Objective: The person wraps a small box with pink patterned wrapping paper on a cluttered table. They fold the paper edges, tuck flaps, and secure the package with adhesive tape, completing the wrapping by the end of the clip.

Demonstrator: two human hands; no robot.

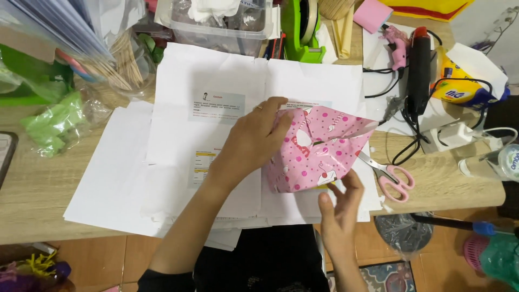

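A pink dotted sheet of wrapping paper (319, 154), folded into a rough parcel shape, lies on a spread of white printed sheets (178, 135) in the middle of the tabletop (38, 189). The left hand (254, 140) lies flat on the parcel's left side, its grip spread apart with fingers pressing down on the fold rather than clamped round anything. The right hand (340, 211) sits at the parcel's near lower edge, its grip loosely apart, fingertips just touching the paper's edge.

Just right of the right hand's grip lie pink-handled scissors (392, 178). Beyond them, farther from both grips, a black glue gun (419, 70) with a tangled black cord rests beside a small pink glue gun (397, 46). Beyond the left hand's grip stand a green tape dispenser (303, 30) and a clear plastic box (221, 21); well off to its left, a jar of wooden sticks (127, 67)
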